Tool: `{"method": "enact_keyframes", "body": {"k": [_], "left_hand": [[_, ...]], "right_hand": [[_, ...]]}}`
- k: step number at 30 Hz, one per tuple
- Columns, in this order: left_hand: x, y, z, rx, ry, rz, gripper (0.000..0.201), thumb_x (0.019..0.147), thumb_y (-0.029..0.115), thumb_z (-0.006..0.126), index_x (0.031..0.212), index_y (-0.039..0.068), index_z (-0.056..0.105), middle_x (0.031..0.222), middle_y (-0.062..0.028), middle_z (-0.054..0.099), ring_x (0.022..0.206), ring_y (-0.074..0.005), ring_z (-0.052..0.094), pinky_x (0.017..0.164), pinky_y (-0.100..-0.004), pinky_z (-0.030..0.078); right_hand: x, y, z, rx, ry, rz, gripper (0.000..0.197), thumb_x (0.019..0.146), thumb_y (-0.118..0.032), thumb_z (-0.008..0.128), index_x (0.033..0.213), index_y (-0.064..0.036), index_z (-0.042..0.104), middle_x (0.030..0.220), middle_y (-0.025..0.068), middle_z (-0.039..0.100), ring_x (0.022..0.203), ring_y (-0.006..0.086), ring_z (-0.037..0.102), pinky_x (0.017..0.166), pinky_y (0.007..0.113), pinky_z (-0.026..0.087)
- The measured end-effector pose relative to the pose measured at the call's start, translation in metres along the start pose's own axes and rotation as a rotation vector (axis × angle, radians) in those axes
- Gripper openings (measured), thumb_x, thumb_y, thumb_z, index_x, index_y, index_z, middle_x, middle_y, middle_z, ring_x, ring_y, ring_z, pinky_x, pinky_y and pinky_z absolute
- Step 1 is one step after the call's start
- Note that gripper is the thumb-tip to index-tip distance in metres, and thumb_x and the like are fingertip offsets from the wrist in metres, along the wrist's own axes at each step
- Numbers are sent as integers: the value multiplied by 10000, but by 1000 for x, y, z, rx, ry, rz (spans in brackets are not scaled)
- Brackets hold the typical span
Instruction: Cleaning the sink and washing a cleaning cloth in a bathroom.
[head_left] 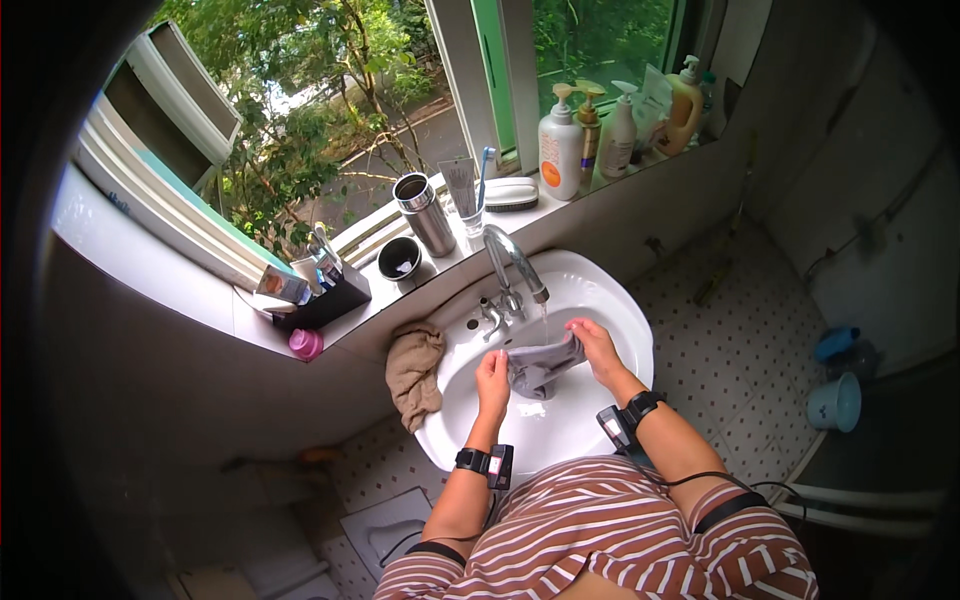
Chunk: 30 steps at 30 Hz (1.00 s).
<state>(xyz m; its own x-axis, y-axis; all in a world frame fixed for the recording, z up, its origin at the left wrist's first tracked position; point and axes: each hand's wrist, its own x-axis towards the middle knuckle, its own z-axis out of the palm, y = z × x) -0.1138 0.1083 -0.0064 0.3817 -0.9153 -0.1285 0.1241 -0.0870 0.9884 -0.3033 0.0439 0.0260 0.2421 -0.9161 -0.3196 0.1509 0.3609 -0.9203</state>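
Observation:
A wet grey cloth (540, 366) is stretched between my two hands over the basin of the white sink (470, 400). My left hand (493, 374) pinches its left edge. At the upper right corner, my right hand (594, 350) grips it between thumb and fingers. Water falls from the curved metal faucet (518, 262) onto or just behind the cloth's top edge. The cloth's lower part sags toward the bottom of the basin. Its exact kind does not show clearly.
A brown towel (414, 372) drapes over the sink's left rim. The windowsill holds a steel tumbler (424, 216), a black cup (400, 260), a brush (511, 195), a toothbrush (485, 172) and several pump bottles (560, 150). A blue bucket (836, 402) stands at right.

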Motion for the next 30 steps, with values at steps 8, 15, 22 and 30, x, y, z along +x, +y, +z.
{"method": "enact_keyframes", "body": {"k": [8, 15, 22, 30], "left_hand": [[11, 26, 1, 123, 48, 194, 210, 889, 189, 526, 816, 1, 583, 650, 13, 527, 594, -41, 435, 513, -209, 351], [-16, 43, 39, -224, -302, -131, 226, 903, 157, 491, 933, -31, 612, 774, -66, 615, 690, -114, 592, 649, -257, 503], [-22, 46, 33, -777, -558, -420, 343, 870, 44, 437, 1207, -14, 414, 1188, -172, 505, 1038, -257, 556, 909, -349, 441], [-22, 7, 39, -731, -52, -1071, 321, 924, 339, 428, 991, 29, 477, 1174, -214, 496, 1106, -367, 493, 916, -480, 432]], "right_hand": [[-21, -22, 33, -699, -239, -72, 397, 788, -309, 648, 1049, -16, 591, 927, 109, 645, 810, 154, 581, 740, 273, 447], [-12, 0, 50, -450, 13, -295, 334, 866, -304, 545, 1066, -37, 564, 959, 138, 591, 933, 269, 558, 832, 329, 429], [-6, -3, 44, -906, 198, -338, 277, 834, -288, 603, 919, -27, 567, 857, 122, 617, 824, 211, 581, 708, 317, 458], [16, 3, 46, -23, 87, -78, 218, 914, -257, 485, 900, -41, 507, 651, 38, 545, 546, 118, 525, 542, 254, 433]]}}
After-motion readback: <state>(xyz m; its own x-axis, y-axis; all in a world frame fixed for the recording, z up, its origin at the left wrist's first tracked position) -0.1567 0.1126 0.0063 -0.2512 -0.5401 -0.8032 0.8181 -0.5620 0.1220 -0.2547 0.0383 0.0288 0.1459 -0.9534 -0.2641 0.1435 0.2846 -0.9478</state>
